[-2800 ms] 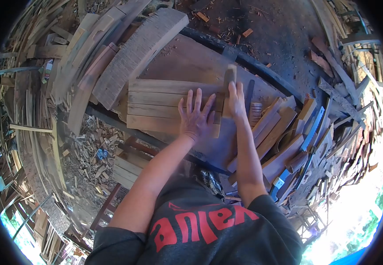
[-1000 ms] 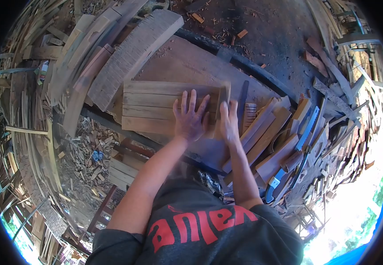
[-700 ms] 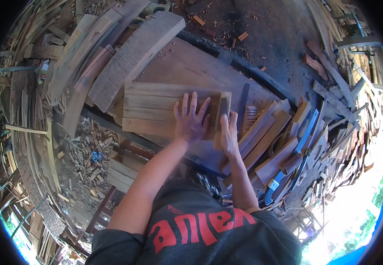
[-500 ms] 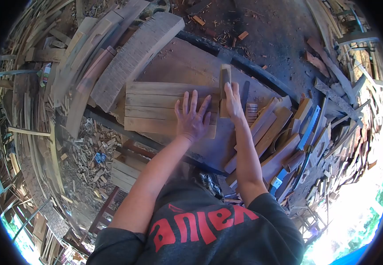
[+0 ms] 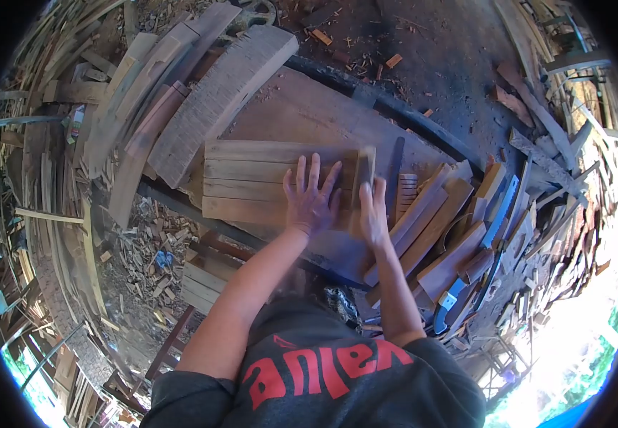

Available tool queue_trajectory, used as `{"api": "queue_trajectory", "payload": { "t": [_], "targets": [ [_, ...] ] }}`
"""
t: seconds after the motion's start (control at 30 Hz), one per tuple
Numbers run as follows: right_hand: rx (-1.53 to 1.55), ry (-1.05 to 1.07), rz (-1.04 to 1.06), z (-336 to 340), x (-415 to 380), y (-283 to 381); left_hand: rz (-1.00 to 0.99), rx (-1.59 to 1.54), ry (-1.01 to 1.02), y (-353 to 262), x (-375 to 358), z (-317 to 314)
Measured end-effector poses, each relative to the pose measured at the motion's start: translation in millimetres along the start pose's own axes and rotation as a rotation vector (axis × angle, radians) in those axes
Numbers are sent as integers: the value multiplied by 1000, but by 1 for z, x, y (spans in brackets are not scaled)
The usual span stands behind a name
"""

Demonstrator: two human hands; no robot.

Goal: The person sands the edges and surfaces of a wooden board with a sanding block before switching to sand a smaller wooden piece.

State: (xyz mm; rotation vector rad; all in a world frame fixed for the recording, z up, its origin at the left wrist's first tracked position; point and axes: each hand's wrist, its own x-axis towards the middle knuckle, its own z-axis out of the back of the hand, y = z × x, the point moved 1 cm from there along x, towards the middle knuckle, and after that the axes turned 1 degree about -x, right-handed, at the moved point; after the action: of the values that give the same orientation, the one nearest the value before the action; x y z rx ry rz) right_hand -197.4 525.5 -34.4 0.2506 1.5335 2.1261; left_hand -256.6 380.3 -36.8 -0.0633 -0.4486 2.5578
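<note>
My left hand [image 5: 310, 205] lies flat with fingers spread on a panel of several narrow wooden boards [image 5: 245, 170] set side by side. The panel rests on the worktable [image 5: 291, 114]. At its right end, my right hand [image 5: 374, 217] is closed around a narrow wooden block [image 5: 368, 165], upright along the ends of the boards and slightly blurred. The block's lower part is hidden behind my fingers. Just right of the block, a dark flat bar [image 5: 395, 167] lies on the table beside a small slotted wooden piece [image 5: 406, 191].
A thick rough-sawn plank [image 5: 220, 103] lies across the table's left side, with stacked boards [image 5: 156, 68] beyond it. Wood offcuts [image 5: 434, 235] and a handsaw [image 5: 498, 217] lie to the right. Scraps cover the floor [image 5: 152, 264] at left.
My right hand has slid the wooden block toward my body along the panel's right end. My left hand stays spread on the boards. The view has shifted slightly.
</note>
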Motion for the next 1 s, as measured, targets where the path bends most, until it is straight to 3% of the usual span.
{"api": "queue_trajectory", "payload": {
  "t": [0.1, 0.2, 0.3, 0.4, 0.43, 0.53, 0.63, 0.7, 0.73, 0.77, 0.87, 0.9, 1.0],
  "targets": [
    [2, 42, -209, 2, 9, 32, -13, 15, -18, -1, 0, 3],
    [25, 63, -166, -7, 81, 8, -7, 38, 5, -3, 1, 7],
    [48, 109, -222, 1, 55, 2, -13, 44, 3, -3, 1, 5],
    [-6, 14, -57, -1, -7, 11, -28, 47, -34, -1, 1, 3],
    [4, 33, -151, 2, -6, 19, -28, 46, -20, -2, -2, 2],
    [45, 102, -235, -3, 59, 3, -33, 64, -23, -4, 2, 4],
    [86, 81, -135, -11, 88, -19, -59, 76, -35, -2, 0, 7],
    [-116, 109, -31, -8, 42, -32, -32, 91, -49, -4, 1, 6],
    [12, 55, -166, -2, 3, -10, -49, 86, -53, -4, 3, 3],
    [67, 134, -298, 6, -36, 3, -54, 106, -66, -2, 1, 1],
    [12, 184, -247, 28, -126, -3, -79, 112, -86, -2, -1, 3],
    [36, 273, -395, 43, -136, 8, -77, 120, -86, -2, -1, 4],
    [-1, 322, -423, 67, -150, 1, -77, 138, -93, -3, 2, 5]
  ]
}}
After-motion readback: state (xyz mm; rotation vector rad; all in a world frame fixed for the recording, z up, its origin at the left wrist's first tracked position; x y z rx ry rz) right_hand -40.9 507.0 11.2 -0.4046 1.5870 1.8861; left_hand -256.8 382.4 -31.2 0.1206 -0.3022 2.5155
